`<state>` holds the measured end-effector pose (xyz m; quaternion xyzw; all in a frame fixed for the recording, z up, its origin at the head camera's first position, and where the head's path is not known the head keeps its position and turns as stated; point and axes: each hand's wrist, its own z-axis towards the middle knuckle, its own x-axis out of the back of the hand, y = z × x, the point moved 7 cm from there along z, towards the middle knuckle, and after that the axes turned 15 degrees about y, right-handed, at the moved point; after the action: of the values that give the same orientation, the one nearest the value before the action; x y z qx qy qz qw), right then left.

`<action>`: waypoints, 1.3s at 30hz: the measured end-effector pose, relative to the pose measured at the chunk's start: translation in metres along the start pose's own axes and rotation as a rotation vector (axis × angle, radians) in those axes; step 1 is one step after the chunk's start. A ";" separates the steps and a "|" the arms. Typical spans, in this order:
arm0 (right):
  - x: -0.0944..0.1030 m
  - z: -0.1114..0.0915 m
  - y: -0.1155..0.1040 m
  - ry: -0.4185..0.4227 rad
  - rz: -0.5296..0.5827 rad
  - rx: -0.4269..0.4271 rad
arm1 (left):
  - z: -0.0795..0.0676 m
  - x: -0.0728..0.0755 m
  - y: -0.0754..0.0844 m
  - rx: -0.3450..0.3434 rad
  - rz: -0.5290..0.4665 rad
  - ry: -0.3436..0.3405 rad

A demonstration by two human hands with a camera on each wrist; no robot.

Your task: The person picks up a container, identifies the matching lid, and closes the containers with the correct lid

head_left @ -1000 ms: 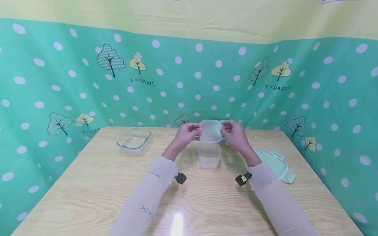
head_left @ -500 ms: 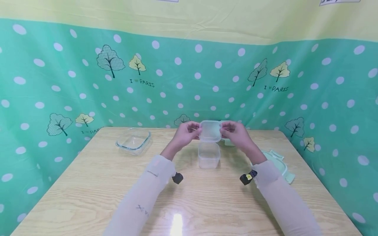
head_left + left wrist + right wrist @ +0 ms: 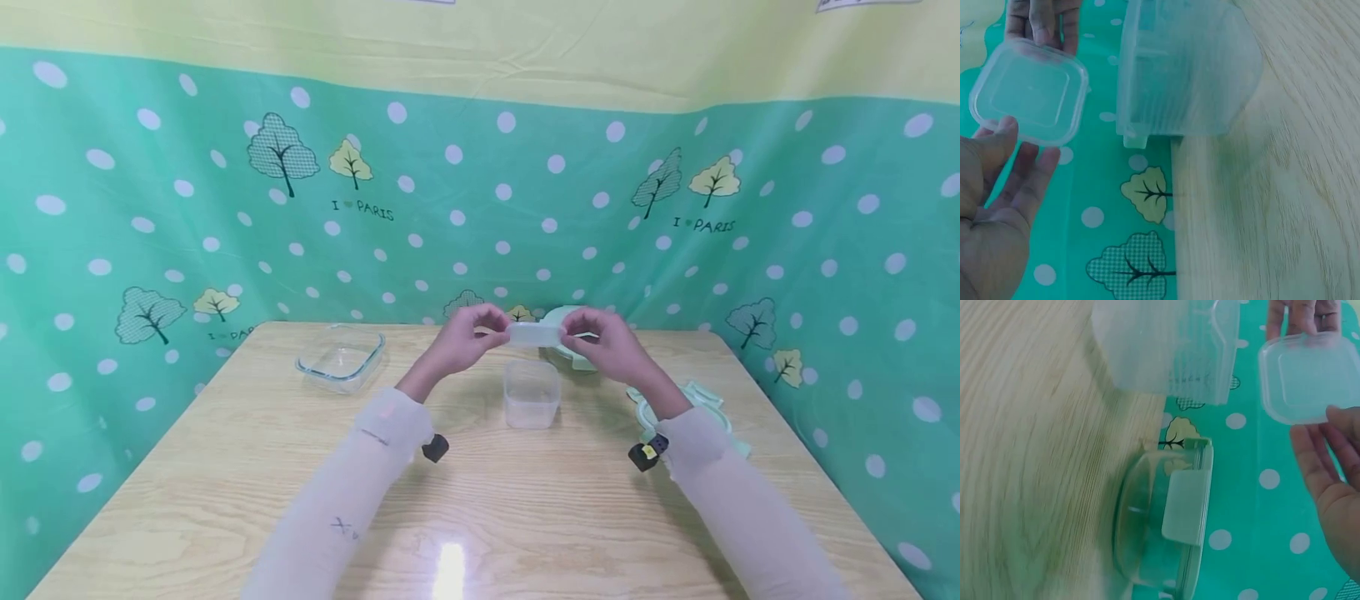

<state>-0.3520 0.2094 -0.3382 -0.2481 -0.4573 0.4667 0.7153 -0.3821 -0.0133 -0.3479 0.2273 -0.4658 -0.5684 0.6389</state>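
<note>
The left hand (image 3: 467, 337) pinches the lid (image 3: 535, 335) at its 9 o'clock edge, the right hand (image 3: 607, 343) its 3 o'clock edge; the lid (almost edge-on in the head view) is in the air, at 12 o'clock from the tub (image 3: 532, 396) on the bench (image 3: 525, 517); around the tub, the dish (image 3: 341, 367) sits at 9 o'clock, the box (image 3: 1160, 519) near 1, and the green lid (image 3: 712, 407), partly behind the right sleeve (image 3: 750, 500), at 3
</note>
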 end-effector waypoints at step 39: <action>-0.017 -0.048 -0.024 -0.131 -0.447 0.841 | -0.038 -0.018 0.021 -0.724 0.332 -0.217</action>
<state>-0.3013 0.1870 -0.3489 0.1971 -0.3152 0.4604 0.8061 -0.3378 -0.0002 -0.3541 -0.1518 -0.3308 -0.6056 0.7077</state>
